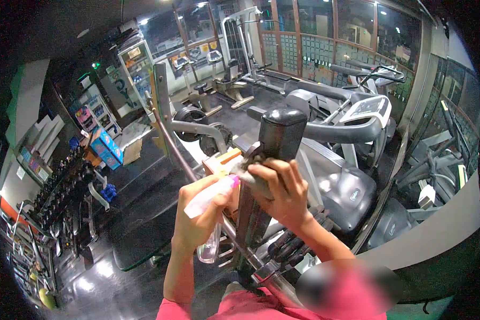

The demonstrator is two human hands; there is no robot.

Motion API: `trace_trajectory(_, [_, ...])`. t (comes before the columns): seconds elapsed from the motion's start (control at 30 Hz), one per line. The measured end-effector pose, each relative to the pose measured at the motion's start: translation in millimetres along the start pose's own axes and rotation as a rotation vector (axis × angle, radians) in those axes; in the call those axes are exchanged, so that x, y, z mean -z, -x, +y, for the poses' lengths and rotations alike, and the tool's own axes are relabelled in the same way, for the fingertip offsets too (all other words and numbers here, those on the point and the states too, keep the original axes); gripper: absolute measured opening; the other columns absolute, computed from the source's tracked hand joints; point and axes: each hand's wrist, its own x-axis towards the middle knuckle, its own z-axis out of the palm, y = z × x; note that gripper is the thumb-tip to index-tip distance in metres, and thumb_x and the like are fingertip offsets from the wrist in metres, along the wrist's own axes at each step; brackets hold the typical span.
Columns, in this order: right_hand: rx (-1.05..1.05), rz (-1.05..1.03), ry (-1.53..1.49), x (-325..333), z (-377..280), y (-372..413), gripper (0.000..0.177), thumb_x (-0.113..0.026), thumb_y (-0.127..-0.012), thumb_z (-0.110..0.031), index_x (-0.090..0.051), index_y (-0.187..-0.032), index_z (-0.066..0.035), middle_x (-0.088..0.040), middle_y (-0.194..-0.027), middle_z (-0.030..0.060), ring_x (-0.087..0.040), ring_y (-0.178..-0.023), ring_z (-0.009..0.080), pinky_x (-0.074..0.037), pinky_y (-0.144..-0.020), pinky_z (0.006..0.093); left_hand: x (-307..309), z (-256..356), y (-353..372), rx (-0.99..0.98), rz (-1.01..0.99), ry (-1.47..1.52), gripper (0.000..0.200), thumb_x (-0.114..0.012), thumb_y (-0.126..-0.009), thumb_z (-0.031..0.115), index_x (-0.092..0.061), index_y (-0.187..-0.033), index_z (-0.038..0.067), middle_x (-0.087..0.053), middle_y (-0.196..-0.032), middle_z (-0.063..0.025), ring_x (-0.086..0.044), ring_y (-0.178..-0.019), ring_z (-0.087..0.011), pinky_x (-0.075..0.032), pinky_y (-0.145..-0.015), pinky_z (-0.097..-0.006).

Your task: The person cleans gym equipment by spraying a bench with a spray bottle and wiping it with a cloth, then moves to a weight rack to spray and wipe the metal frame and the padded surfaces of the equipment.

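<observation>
My left hand [200,213] is wrapped round the neck of a spray bottle [209,246]. Its clear body hangs below my fingers, and its white head with a pink nozzle points toward my other hand. Bunched in my right hand [282,189] is a grey cloth [256,184], right in front of the nozzle. Both hands are close together beside an upright machine post with a black pad [282,130] on top. Part of the cloth is hidden behind my fingers.
A metal bar [261,269] runs below my hands. Weight plates [192,120] hang ahead on the left. Treadmills [352,114] stand at the right, and a dumbbell rack [64,186] lines the left side. A blue box [106,146] sits farther back.
</observation>
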Motion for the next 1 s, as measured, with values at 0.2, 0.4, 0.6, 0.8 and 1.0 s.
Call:
trace_trajectory(0.2, [-0.007,-0.064,0.034,8.6,0.7,8.5,0.048,-0.08,-0.057,-0.01,-0.067,-0.103,-0.015,-0.058,-0.097,0.0047,-0.059,-0.084,0.026,-0.053,-0.065,0.0369,-1.7,-20.2,4.1,0.046,0.077,0.059,0.061,-0.047,-0.088,0.052,-0.066,-0.099,-0.006,-0.061,-0.072,-0.0054,-0.053,-0.056,-0.0095,-0.038,-0.049,-0.0245])
trace_trajectory(0.4, [-0.056,0.102,0.071,11.3,-3.6,-32.9,0.044,-0.078,-0.063,-0.012,-0.064,-0.105,-0.016,-0.06,-0.1,0.0024,-0.058,-0.084,0.0237,-0.053,-0.066,0.0338,-3.4,-32.2,8.4,0.129,0.064,0.211,0.084,-0.033,-0.086,0.07,-0.063,-0.109,-0.004,-0.06,-0.075,-0.0034,-0.054,-0.059,-0.0118,-0.038,-0.05,-0.0247])
trace_trajectory(0.6, [-0.061,-0.007,-0.04,-12.6,-12.6,32.9,0.033,-0.077,-0.066,-0.014,-0.073,-0.098,-0.016,-0.061,-0.093,0.0014,-0.06,-0.076,0.0236,-0.053,-0.059,0.0335,0.9,-37.3,15.2,0.145,0.073,0.385,0.084,-0.031,-0.084,0.073,-0.061,-0.106,-0.003,-0.061,-0.081,-0.0041,-0.053,-0.066,-0.0118,-0.038,-0.056,-0.0237])
trace_trajectory(0.8, [-0.033,0.105,0.071,2.2,-3.2,-4.9,0.043,-0.078,-0.062,-0.012,-0.069,-0.103,-0.019,-0.062,-0.094,-0.0011,-0.058,-0.081,0.0221,-0.053,-0.062,0.0331,1.7,-40.4,21.5,0.093,0.046,0.361,0.077,-0.038,-0.084,0.07,-0.061,-0.101,-0.001,-0.062,-0.078,-0.0053,-0.055,-0.06,-0.0118,-0.041,-0.051,-0.0237])
trace_trajectory(1.0, [-0.138,0.093,0.01,-5.9,-9.6,7.6,0.042,-0.077,-0.065,-0.013,-0.069,-0.106,-0.018,-0.063,-0.098,0.0015,-0.059,-0.085,0.0264,-0.053,-0.067,0.0361,3.2,-47.0,33.1,0.156,0.073,0.207,0.073,-0.045,-0.083,0.068,-0.064,-0.085,-0.002,-0.064,-0.073,-0.0087,-0.058,-0.049,-0.0117,-0.045,-0.042,-0.0223])
